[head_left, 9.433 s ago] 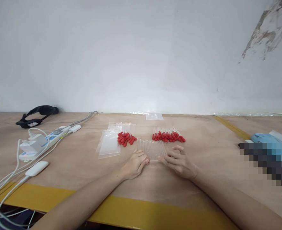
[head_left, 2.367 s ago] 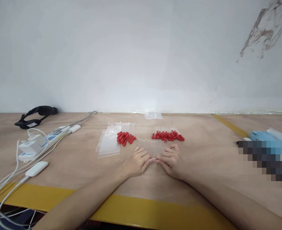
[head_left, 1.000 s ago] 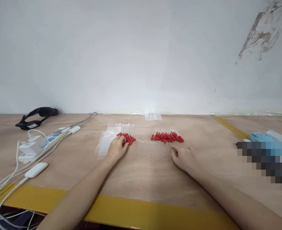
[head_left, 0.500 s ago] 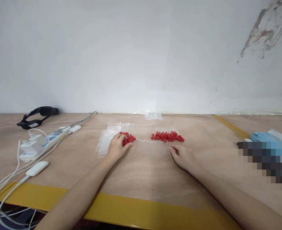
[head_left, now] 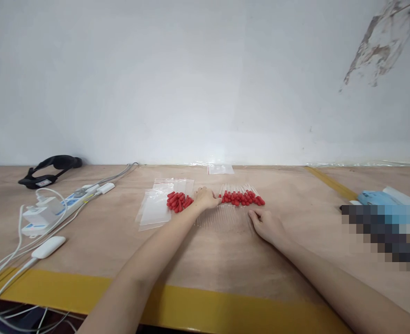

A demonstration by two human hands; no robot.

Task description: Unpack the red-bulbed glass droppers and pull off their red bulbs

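Note:
My left hand (head_left: 207,199) is closed in a pinch over the near tubes, with a small red rubber bulb at its fingertips. My right hand (head_left: 266,225) pinches a thin clear tube (head_left: 250,221) at the right end of a row of clear tubes (head_left: 222,217) lying side by side. Left of my left hand is a heap of loose red rubber bulbs (head_left: 177,202), resting partly on clear zip bags (head_left: 154,211). Behind the row lie several clear tubes fitted with red bulbs (head_left: 243,198), their thin ends pointing to the wall.
At the left are a power strip (head_left: 73,202) with chargers, white cables and a white adapter (head_left: 48,247), plus a black strap headset (head_left: 52,171). A small clear bag (head_left: 221,169) lies by the wall. A blue pack (head_left: 379,198) is at the right. Yellow tape (head_left: 187,301) edges the table.
My left hand has moved right, from the heap of loose bulbs to above the tube row, with a red bulb at its fingertips. My right hand has stayed almost in place.

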